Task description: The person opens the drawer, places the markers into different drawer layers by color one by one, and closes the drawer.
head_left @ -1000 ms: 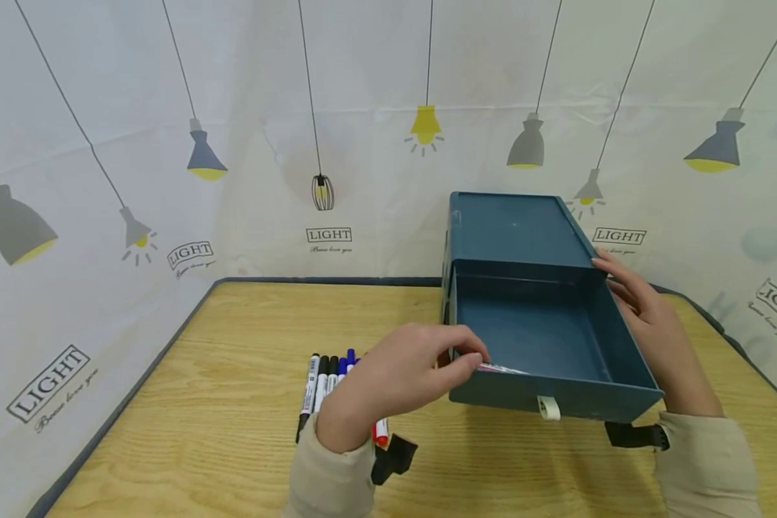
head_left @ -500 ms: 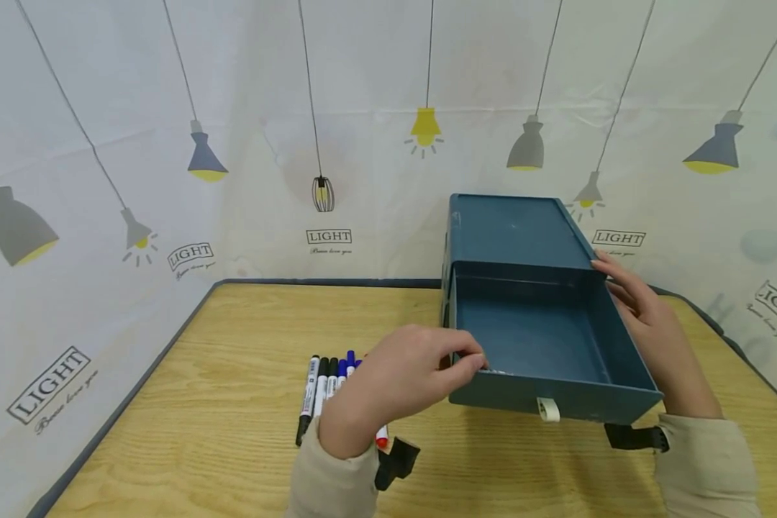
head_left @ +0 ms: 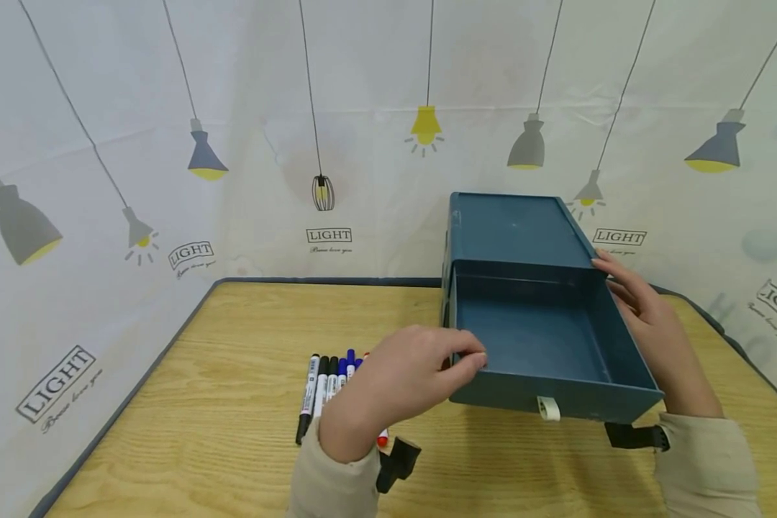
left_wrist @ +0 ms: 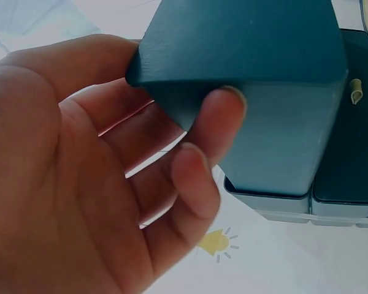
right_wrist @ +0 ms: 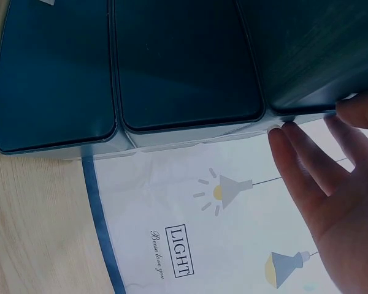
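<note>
A dark blue drawer cabinet [head_left: 518, 223] stands at the right of the table, its top drawer [head_left: 524, 316] pulled out. At that drawer's front left corner is my left hand [head_left: 408, 370], with thumb and index tip close together at the rim. In the left wrist view, curled fingertips [left_wrist: 224, 113] lie against the drawer's outer side. Whether they hold anything behind the front wall is hidden. My right hand [head_left: 654, 334] touches the cabinet's right side with nearly straight fingers [right_wrist: 294, 165]. Several whiteboard markers [head_left: 317, 388] lie in a row on the table, partly behind the left hand.
The wooden table [head_left: 233, 338] has a dark edge and meets a white cloth backdrop [head_left: 375, 72] printed with lamps. A white pull tab [head_left: 548, 409] sits on the drawer front. Black straps [head_left: 398, 460] stick out at both wrists. Closed drawers [right_wrist: 184, 61] sit below the pulled-out one.
A thin white and pink thing at the left fingertips sank behind the drawer's front wall and is out of sight now. Both hands have hardly moved.
</note>
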{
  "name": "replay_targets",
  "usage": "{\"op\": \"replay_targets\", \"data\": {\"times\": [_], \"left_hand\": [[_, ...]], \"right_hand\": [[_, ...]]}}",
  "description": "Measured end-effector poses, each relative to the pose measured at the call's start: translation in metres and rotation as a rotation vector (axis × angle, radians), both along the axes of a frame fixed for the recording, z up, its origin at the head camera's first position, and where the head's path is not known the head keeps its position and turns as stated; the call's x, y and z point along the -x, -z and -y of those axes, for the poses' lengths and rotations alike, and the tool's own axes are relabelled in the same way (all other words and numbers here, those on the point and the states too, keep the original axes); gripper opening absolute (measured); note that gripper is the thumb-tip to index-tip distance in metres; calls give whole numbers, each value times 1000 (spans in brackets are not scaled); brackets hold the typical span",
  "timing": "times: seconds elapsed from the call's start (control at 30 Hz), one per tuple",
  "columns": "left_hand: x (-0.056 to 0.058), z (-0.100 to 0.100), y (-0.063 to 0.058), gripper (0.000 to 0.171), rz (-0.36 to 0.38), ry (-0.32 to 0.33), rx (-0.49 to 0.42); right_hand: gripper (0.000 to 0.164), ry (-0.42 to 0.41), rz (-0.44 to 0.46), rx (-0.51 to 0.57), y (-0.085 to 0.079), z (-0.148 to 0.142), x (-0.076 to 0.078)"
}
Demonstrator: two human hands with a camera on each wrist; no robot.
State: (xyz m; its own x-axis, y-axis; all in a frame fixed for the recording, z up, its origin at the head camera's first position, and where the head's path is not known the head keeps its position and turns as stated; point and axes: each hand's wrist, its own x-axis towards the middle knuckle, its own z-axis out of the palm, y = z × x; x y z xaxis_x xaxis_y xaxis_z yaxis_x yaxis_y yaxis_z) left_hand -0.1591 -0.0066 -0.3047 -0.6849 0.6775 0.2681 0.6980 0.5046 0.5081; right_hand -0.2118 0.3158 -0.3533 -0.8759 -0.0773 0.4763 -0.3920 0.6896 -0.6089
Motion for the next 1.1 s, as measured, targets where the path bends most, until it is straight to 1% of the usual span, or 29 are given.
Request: {"op": "replay_targets", "data": {"times": [0.13,0.2,0.33,0.43,0.57,0.7,0.8,0.93,1.1], "left_hand": [[1,0,0,20,-39,-13,-46],[1,1,0,19,-80,-21,-93],[3,3,-1,17,-187,-36,-203],[5,4,0,17,-242,-47,-277],[10,6,3,18,-295,-88,-346],[15,7,6,19,-338,-146,-406],[20,8,9,20,-354,-185,-446],[28,11,14,22,-352,-230,-492],[37,13,22,19,-343,-283,-516]], "right_hand": [[44,0,3,0,-1,0,0],[44,2,7,0,-1,0,0],[44,-7,17,24,-1,1,-1],[44,-14,22,42,-1,1,0],[43,-11,27,45,-1,2,0],[43,-14,26,53,-1,2,-1],[43,-18,20,54,-1,1,-1],[43,-25,15,53,-2,1,-1],[43,-19,15,40,-1,1,-1]]}}
